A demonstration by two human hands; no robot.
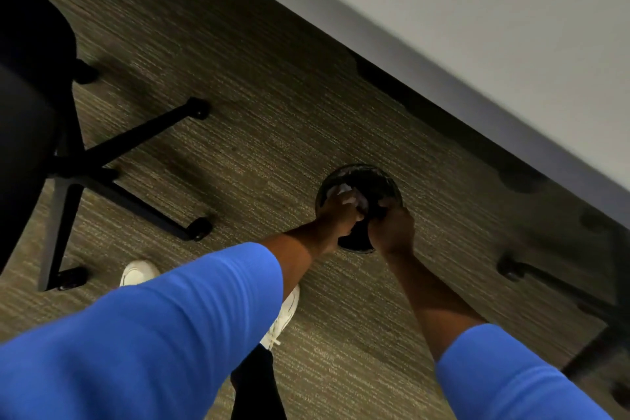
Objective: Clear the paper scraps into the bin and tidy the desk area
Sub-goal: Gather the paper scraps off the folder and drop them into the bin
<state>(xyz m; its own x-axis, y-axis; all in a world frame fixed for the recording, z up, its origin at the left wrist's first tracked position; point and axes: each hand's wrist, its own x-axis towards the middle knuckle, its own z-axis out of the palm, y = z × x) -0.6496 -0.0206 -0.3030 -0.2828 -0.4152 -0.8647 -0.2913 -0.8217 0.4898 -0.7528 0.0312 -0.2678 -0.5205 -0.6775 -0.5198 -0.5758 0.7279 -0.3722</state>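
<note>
Risk 1: scraps [348, 195] may be falling onto the carpet [272, 119] instead of into the bin [375, 177]; cause would be the left hand letting go while it is sitting over the near-left rim rather than the centre.
Risk 2: bin may be tipping or sliding; it looks small and light, and both hands are pressing at its near edge, so a push down or sideways could upset it.
Risk 3: view is blurring and tilting, so aim may be off; judged only from the soft edges.
Left hand [337, 215]: reaching down and far from a blue sleeve [153, 334], forearm bare, fingers curling closed around white scraps just over the bin mouth.
Right hand [392, 228]: reaching in beside it at the bin's near-right rim, knuckles up; a pale bit is showing at the fingertips, but I cannot tell whether it is gripping paper, holding the rim, or neither.
Scraps: bunching in the left hand, inside the rim outline.
Bin: standing on carpet under the desk [477, 10] edge, right of the chair [51, 133].
Status: drop is looking imminent, not yet done.
</note>
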